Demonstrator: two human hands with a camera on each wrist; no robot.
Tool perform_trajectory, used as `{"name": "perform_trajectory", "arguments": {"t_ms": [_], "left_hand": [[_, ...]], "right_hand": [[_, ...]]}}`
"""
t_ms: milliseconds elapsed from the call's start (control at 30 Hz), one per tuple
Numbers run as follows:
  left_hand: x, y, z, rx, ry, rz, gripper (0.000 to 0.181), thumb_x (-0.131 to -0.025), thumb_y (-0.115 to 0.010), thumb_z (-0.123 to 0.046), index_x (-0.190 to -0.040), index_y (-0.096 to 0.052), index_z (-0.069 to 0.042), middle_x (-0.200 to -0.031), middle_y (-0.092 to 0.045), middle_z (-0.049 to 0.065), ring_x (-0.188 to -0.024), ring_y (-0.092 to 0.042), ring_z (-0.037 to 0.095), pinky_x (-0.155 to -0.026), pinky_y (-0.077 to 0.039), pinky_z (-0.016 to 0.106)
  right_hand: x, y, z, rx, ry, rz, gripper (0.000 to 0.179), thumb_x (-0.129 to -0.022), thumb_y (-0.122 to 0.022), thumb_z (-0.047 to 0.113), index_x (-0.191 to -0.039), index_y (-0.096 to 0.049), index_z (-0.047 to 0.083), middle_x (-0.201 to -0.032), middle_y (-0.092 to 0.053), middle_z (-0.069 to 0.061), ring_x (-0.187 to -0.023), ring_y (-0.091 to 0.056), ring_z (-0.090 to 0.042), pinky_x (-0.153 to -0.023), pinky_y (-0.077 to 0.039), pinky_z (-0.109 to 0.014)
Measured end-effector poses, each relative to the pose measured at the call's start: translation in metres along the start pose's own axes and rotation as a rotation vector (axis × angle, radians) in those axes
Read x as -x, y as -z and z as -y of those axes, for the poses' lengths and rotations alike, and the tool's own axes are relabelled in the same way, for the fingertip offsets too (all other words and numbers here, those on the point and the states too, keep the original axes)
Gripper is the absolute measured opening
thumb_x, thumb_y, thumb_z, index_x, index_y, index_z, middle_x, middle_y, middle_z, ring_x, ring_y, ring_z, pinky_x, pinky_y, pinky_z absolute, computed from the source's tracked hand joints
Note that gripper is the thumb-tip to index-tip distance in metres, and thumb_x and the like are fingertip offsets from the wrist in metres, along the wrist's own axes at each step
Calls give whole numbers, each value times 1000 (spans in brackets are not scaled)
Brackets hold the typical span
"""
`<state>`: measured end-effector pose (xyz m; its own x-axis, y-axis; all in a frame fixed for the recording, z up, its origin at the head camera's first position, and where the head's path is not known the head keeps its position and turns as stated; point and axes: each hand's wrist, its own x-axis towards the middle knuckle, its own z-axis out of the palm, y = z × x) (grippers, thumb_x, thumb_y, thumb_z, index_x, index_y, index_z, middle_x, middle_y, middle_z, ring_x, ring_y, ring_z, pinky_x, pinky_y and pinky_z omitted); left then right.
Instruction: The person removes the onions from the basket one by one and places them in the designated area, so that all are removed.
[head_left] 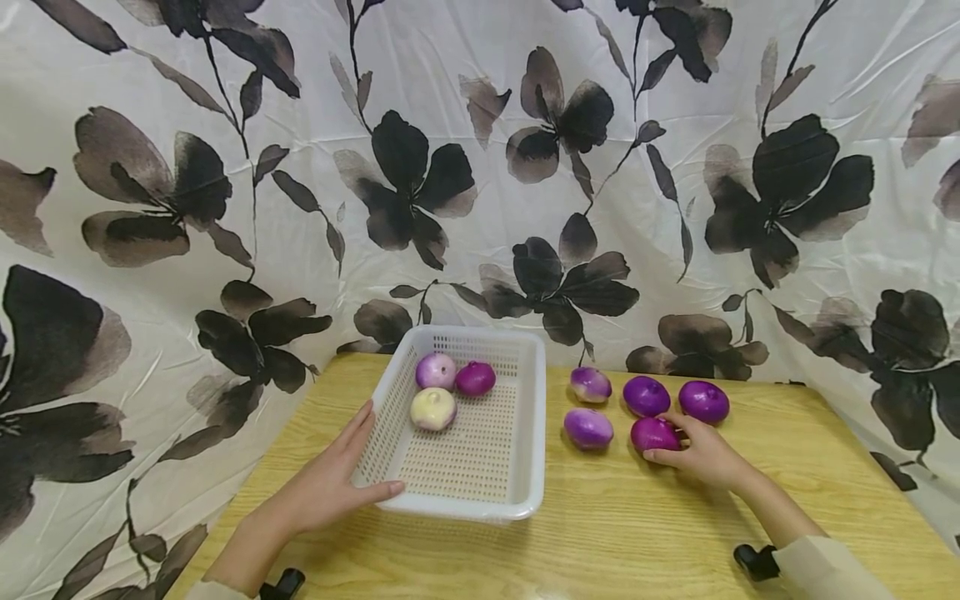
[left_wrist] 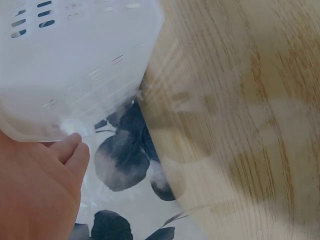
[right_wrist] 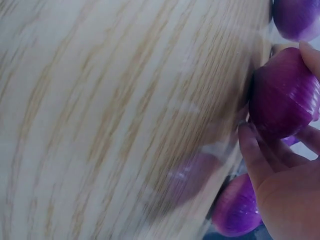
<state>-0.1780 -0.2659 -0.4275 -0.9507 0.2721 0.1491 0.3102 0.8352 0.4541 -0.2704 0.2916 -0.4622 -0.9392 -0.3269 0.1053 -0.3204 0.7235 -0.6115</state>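
Note:
My right hand (head_left: 705, 454) grips a dark purple onion (head_left: 654, 435) on the table, thumb on its near side and fingers at its far side. In the right wrist view the fingers curve round that same onion (right_wrist: 282, 95). At the left, my left hand (head_left: 330, 479) touches a white plastic basket (head_left: 529, 433), its fingers straight along the outside of the left wall and its thumb at the front rim. Three onions sit inside the basket: a pale purple one (head_left: 436, 372), a dark purple one (head_left: 476, 379) and a mostly whitish one (head_left: 433, 409).
Close around the right hand lie several more purple onions: one (head_left: 588, 428) to its left, one (head_left: 591, 385) behind that, and two (head_left: 647, 396) (head_left: 703, 402) at the back. A floral cloth (head_left: 480, 167) hangs behind the wooden table (head_left: 615, 525).

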Motion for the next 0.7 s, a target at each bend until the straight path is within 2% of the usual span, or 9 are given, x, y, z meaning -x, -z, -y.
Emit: {"name": "perform_trajectory", "arguments": {"t_ms": [700], "left_hand": [[0, 0, -1, 10, 16, 2, 119, -84, -70, -70, -164, -12, -2, -173, -1, 9, -152, -22, 44, -116, -30, 65]], "right_hand": [[0, 0, -3, -32, -13, 10, 81, -86, -84, 36, -140, -49, -13, -127, -62, -32, -109, -66, -45, -88, -59, -53]]}}
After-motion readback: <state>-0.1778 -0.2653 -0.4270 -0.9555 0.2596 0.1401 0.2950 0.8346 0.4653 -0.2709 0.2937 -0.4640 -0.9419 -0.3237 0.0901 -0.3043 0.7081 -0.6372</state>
